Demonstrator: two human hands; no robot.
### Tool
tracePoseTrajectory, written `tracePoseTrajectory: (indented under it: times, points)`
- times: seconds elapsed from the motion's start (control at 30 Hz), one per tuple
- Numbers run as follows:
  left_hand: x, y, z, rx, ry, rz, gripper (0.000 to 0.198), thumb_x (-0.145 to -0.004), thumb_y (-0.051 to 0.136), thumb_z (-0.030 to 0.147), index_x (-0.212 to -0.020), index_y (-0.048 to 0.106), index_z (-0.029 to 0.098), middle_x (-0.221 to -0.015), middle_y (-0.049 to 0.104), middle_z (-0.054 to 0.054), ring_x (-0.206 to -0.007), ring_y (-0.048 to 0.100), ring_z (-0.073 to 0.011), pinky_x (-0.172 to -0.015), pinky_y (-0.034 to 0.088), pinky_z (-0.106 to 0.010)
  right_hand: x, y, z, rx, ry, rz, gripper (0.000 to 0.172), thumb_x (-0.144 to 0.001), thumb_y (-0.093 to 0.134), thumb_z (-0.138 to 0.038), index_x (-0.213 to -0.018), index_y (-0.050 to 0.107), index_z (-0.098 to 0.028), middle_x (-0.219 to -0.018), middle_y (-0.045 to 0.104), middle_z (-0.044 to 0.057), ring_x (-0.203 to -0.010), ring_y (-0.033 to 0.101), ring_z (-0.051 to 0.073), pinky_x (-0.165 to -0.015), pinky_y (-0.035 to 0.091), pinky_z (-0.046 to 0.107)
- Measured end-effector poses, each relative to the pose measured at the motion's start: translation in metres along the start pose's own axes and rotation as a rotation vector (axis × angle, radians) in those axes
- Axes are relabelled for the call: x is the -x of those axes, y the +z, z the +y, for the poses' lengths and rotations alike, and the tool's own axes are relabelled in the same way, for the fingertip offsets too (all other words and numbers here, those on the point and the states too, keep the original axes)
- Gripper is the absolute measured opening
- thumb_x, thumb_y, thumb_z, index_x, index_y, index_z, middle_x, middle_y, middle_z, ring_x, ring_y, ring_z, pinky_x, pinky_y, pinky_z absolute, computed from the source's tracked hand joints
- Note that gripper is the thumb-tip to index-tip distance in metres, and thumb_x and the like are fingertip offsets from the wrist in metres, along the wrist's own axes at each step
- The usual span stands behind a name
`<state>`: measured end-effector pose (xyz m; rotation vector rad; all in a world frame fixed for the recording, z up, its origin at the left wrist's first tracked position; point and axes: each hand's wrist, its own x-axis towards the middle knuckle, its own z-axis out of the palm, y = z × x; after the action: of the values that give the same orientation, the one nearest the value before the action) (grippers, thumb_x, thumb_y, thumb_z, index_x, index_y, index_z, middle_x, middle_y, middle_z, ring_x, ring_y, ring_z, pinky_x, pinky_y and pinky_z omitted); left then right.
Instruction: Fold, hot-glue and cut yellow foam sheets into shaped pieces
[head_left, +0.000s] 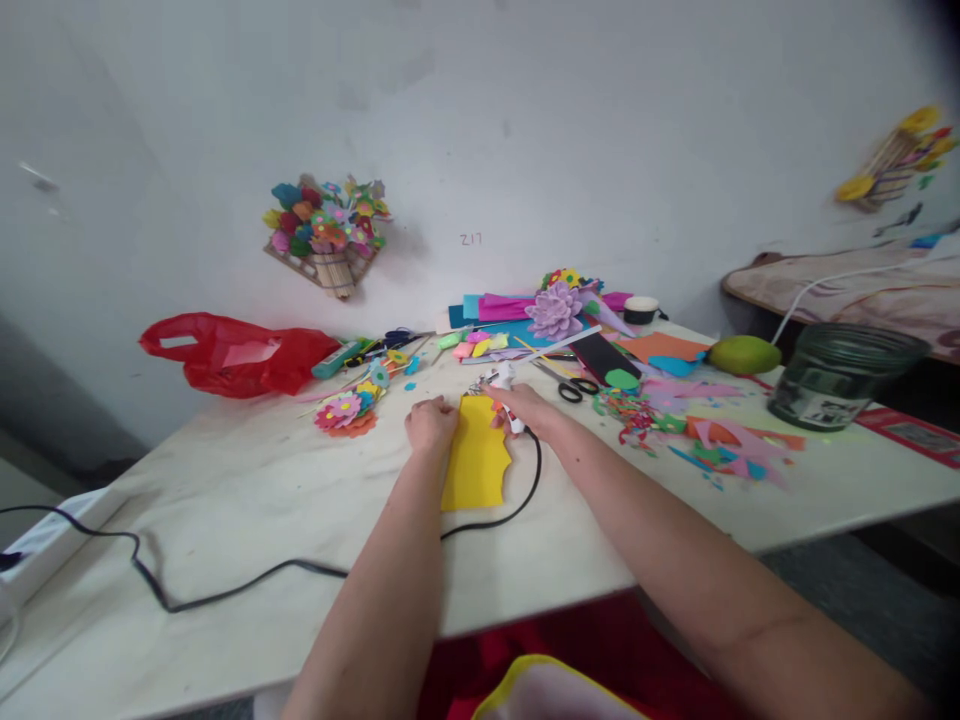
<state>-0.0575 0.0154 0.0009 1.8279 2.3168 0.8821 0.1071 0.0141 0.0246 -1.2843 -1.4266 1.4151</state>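
Observation:
A yellow craft sheet [478, 460] with one jagged right edge lies on the table in front of me. My right hand [523, 405] grips a white glue gun [503, 376] over the sheet's upper right part, its tip pointing left near the top edge. From its handle a black cord [538, 470] loops down and under my left forearm. At the sheet's upper left edge, my left hand [430, 424] has its fingers curled and pressed together. Whatever those fingertips pinch is hidden or too small to name.
Black-handled scissors [571, 388] and colourful scraps [637, 412] lie to the right, with a glass jar [836, 375] and a green mango-like fruit [744, 354] beyond. Flower pieces [346, 408] and a red plastic bag [240, 355] sit left. A power strip [56, 540] stands at the left edge.

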Motion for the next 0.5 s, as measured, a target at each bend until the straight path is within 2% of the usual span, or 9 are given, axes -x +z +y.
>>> tracePoseTrajectory:
  times: [0.5]
  points:
    - [0.0001, 0.0003, 0.001, 0.013, -0.014, -0.012, 0.019, -0.066, 0.051, 0.028, -0.073, 0.068, 0.026, -0.113, 0.06, 0.002, -0.1, 0.055, -0.0204, -0.084, 0.038, -0.029, -0.0003, 0.0053, -0.0002, 0.072, 0.036, 0.05, 0.041, -0.073, 0.053, -0.054, -0.071, 0.047, -0.013, -0.049, 0.054, 0.002, -0.036, 0.049, 0.01, -0.03, 0.037, 0.019]
